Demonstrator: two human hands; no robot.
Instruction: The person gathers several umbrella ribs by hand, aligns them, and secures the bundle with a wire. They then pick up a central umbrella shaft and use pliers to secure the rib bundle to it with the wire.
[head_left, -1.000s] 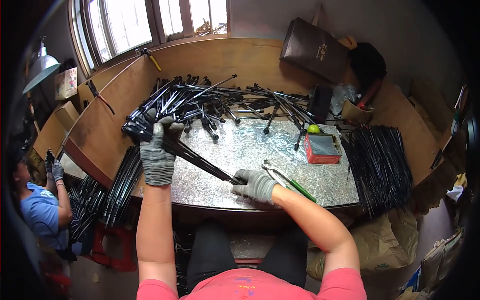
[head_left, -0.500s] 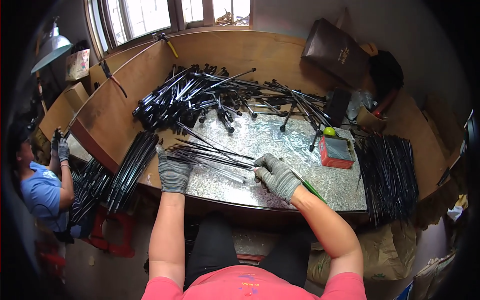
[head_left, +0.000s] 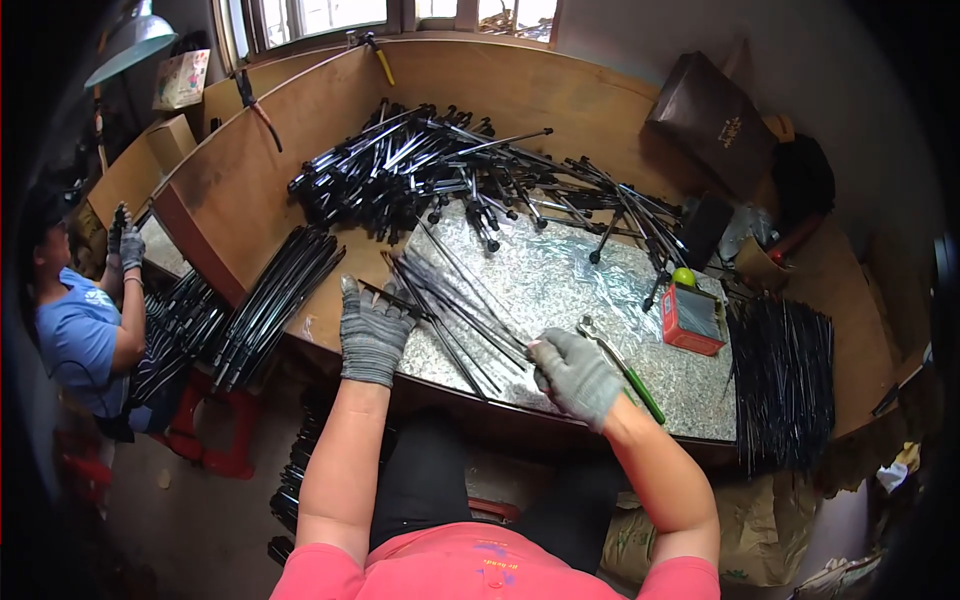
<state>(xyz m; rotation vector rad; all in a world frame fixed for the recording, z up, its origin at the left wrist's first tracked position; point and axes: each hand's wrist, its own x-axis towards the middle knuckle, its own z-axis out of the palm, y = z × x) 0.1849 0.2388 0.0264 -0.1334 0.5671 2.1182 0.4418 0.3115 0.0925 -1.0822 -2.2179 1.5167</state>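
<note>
My left hand (head_left: 378, 338), in a grey striped knit glove, is at the near left of a speckled stone slab (head_left: 480, 265). Its fingers are bent against a thin black rod (head_left: 400, 301) that crosses the fingertips. Further right, my gloved right hand (head_left: 578, 375) is closed around the near ends of several thin dark rods (head_left: 462, 312), which fan out toward the upper left, blurred. Other loose rods lie beneath them on the slab. Pliers with green handles (head_left: 640, 388) lie right beside my right hand.
Black rods with knobbed ends (head_left: 400, 170) are heaped at the back. Rod bundles lie at the left (head_left: 285, 300) and right (head_left: 785, 385). A red box (head_left: 693, 322) and a yellow-green ball (head_left: 683, 276) are on the right. Another person (head_left: 90, 330) sits at the left.
The view has shifted, so the bench appears further right. The rods in my right hand have swung to a steeper slant and fanned out. The pliers now show clearly beside that hand.
</note>
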